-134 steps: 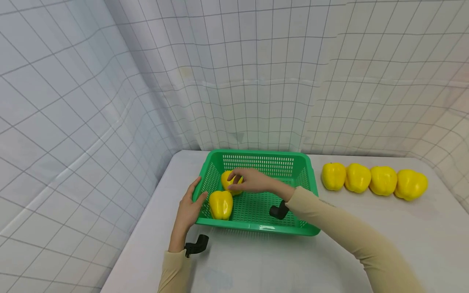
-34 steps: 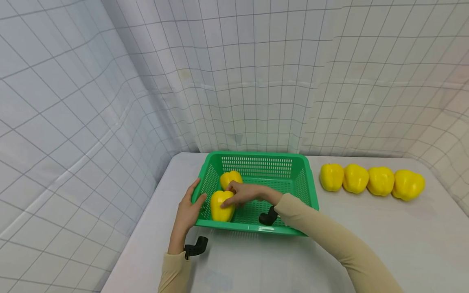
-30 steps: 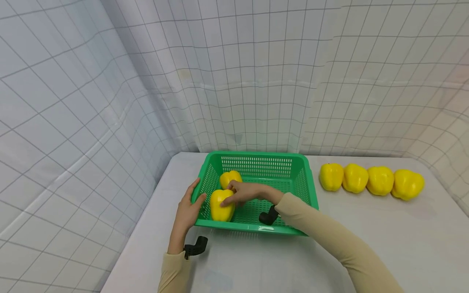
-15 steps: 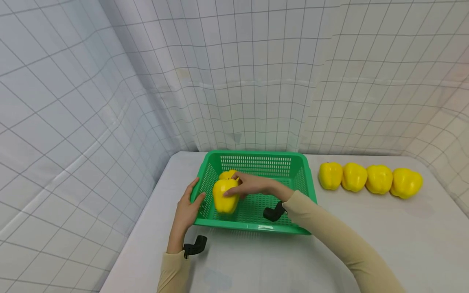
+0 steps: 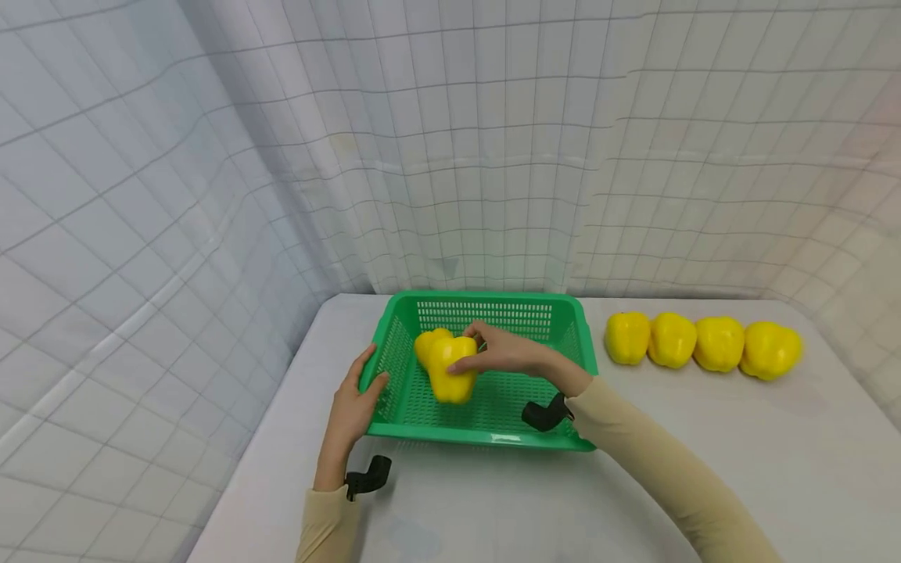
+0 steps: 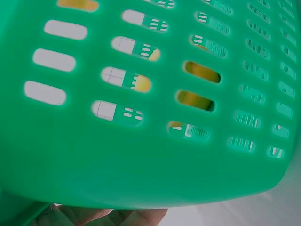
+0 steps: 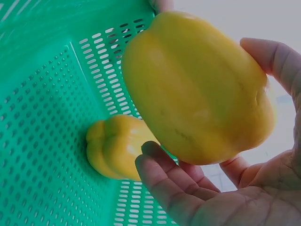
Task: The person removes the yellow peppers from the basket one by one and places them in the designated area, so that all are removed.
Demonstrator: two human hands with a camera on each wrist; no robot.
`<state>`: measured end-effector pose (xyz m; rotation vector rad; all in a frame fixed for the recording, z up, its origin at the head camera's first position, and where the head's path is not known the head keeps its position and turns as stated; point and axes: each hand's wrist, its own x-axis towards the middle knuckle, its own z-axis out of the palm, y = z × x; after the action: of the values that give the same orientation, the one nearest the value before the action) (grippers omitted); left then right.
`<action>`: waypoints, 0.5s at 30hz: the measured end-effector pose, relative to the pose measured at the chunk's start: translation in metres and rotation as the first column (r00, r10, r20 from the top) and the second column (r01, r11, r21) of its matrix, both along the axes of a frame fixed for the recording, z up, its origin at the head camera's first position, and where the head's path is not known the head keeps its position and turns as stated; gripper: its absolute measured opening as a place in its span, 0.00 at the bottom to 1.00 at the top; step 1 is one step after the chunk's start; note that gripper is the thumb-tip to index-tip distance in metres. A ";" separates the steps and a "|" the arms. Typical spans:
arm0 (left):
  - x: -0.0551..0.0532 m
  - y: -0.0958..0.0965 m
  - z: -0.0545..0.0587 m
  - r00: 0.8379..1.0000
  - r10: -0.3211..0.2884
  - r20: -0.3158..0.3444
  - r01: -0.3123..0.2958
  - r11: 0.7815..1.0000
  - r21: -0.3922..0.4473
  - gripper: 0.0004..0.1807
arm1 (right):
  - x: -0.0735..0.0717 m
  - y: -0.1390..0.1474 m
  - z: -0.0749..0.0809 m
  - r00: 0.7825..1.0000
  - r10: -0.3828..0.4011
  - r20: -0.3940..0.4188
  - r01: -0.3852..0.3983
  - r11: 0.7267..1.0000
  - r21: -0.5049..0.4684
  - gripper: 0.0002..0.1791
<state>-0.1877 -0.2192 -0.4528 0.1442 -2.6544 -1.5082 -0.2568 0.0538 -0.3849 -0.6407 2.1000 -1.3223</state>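
My right hand (image 5: 514,352) holds a yellow bell pepper (image 5: 448,383) over the left half of a green plastic basket (image 5: 486,435). In the right wrist view, thumb and fingertips pinch this pepper (image 7: 197,89) near one end, above the slotted basket floor. A second yellow bell pepper (image 5: 425,344) lies in the basket's back left part, partly behind the held one in the head view. My left hand (image 5: 352,407) grips the basket's left rim, thumb on the inner side. From the left wrist, the basket wall (image 6: 141,165) fills the view, and fingers show beyond its rim.
Several yellow bell peppers (image 5: 672,341) stand in a row on the white table (image 5: 704,446), right of the basket. A white grid-patterned curtain (image 5: 486,172) rises behind the table and at both sides. A black wrist camera (image 5: 545,412) hangs low over the basket's front right.
My right hand, earlier hovering over the back pepper, has taken hold of the front left pepper, lifted it and moved it right. The left hand keeps its place on the rim.
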 end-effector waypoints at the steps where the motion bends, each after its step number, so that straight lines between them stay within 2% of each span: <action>1: 0.000 0.000 0.000 1.000 0.002 0.002 -0.002 1.000 0.000 0.31 | 0.001 0.003 0.000 1.000 -0.005 -0.008 0.005 1.000 -0.001 0.31; 15: -0.001 0.000 0.000 1.000 -0.007 0.006 0.007 1.000 -0.015 0.32 | 0.007 0.023 -0.005 0.997 -0.069 -0.040 0.068 0.997 -0.023 0.31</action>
<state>-0.1890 -0.2196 -0.4527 0.1385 -2.6726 -1.4922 -0.2502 0.0772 -0.3898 -0.6141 2.1605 -1.3818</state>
